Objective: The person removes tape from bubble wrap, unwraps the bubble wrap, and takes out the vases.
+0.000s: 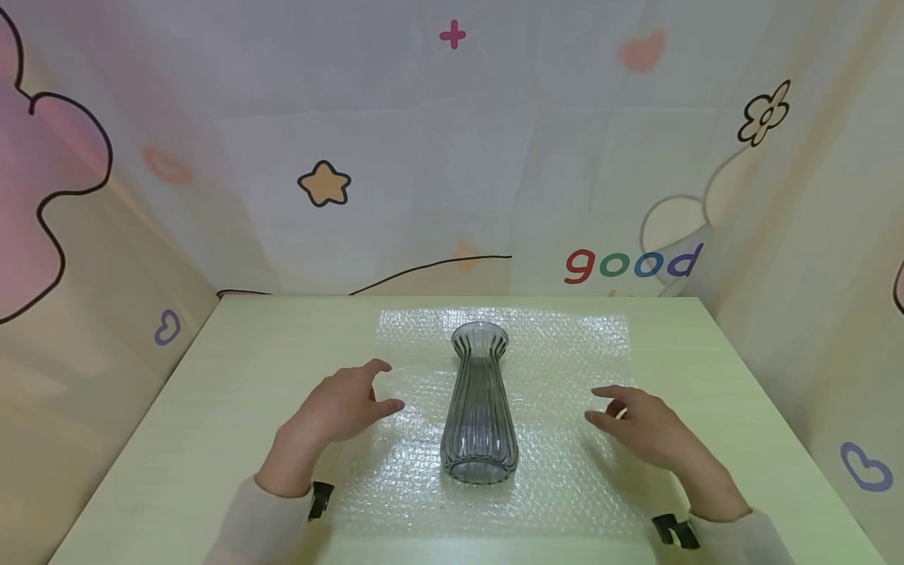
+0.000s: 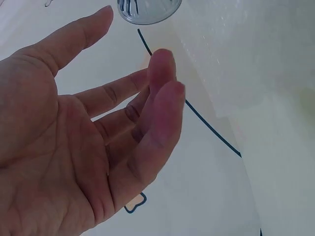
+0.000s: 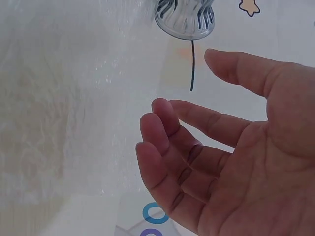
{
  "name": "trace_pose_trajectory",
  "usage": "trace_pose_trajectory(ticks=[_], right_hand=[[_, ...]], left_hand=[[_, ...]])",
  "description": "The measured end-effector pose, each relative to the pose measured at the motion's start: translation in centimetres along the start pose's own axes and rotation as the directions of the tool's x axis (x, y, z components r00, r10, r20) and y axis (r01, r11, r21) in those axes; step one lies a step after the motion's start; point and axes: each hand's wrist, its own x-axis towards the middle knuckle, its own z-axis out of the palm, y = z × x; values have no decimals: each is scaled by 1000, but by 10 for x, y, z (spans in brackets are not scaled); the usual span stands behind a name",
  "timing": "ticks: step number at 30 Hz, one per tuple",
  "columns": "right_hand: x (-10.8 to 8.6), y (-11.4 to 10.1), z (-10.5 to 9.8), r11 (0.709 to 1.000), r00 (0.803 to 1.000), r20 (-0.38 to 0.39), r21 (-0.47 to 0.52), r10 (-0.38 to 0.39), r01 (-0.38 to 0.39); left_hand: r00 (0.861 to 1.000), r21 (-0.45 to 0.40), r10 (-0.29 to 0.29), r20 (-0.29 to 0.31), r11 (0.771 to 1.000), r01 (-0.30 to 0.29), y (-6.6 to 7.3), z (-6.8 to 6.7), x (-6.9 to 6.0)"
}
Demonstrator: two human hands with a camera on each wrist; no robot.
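Observation:
A ribbed, smoky-grey glass vase (image 1: 480,408) lies on its side on a sheet of bubble wrap (image 1: 565,455), its flared mouth toward the back wall and its base toward me. Left of the vase, apart from it, my left hand (image 1: 342,404) hovers with loosely bent fingers and nothing in them. My right hand (image 1: 646,428) is on the other side, also apart from the vase, fingers relaxed and holding nothing. Both wrist views show the palms bare; the vase's rim appears at the top edge of the left wrist view (image 2: 150,11) and of the right wrist view (image 3: 187,24).
The pale green tabletop (image 1: 268,337) extends around the bubble wrap. A printed cloth (image 1: 452,173) with stars, hearts and the word "good" hangs behind the table and along both sides. Dark clips sit by both sleeve cuffs.

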Motion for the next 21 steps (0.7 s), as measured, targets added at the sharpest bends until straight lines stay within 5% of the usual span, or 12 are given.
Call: trace_pose_trajectory(ticks=[21], right_hand=[[8,-32,18,997,1000,8,70,-11,10]], left_hand=[[997,-80,70,30,994,-68,31,19,8]])
